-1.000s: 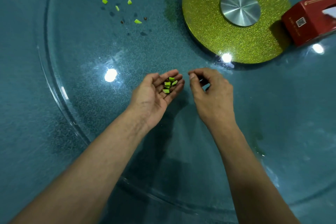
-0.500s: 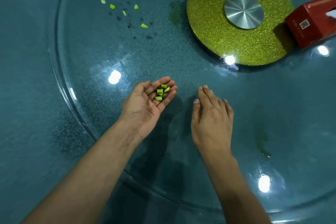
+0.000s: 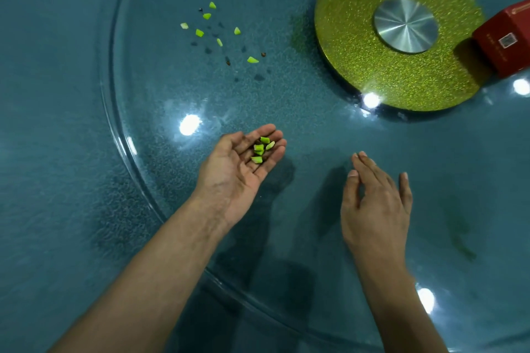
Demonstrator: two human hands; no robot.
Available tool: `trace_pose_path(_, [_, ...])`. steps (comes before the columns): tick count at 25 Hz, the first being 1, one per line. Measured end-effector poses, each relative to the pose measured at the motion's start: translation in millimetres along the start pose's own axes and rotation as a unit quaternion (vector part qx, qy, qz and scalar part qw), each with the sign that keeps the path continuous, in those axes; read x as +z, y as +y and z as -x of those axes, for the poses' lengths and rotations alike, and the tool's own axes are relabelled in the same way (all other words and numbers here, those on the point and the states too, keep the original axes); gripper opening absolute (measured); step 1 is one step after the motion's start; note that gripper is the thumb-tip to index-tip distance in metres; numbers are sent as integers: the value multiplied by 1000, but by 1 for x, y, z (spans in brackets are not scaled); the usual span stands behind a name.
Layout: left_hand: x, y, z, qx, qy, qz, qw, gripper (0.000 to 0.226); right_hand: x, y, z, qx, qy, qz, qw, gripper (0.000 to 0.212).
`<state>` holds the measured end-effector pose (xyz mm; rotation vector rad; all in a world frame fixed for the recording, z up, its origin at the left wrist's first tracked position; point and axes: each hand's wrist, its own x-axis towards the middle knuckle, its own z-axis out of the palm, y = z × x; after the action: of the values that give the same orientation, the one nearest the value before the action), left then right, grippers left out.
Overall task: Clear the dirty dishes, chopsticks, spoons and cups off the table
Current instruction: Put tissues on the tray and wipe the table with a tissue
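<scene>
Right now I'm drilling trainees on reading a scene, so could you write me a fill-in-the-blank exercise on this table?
The left hand lies palm ____, with green scraps on its fingers.
The right hand holds ____.
The box beside the gold disc is ____.
Missing words: up; nothing; red.

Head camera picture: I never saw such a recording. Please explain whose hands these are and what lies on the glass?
No machine here: a person wears the camera on the head, so it looks down at their own hands. The left hand, palm up, carries a few green scraps; the right hand is open and empty. Below lies a round glass turntable with more scattered scraps, a glittery gold disc with a metal hub, and a red box at the right edge.
</scene>
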<state>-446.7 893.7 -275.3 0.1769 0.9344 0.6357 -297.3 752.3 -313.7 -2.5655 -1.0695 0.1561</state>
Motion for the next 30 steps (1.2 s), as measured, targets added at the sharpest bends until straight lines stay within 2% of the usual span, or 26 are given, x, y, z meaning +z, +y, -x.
trace_pose_path(11, [-2,2,6,1,-9,-2,1000,46,-9,6,-11,57,64,-8,996,38])
trace_pose_path(16, [-3,-4,12,-6,-18,4,1000,50,7,-27,3,-52,19,-28,998,47])
trace_pose_path(25, [-18,-17,29,-8,-18,6,1000,51,10,-16,20,-53,-10,11,998,46])
trace_pose_path(30, [-23,-26,33,-10,-38,9,999,53,5,-2,25,-37,-1,17,999,45])
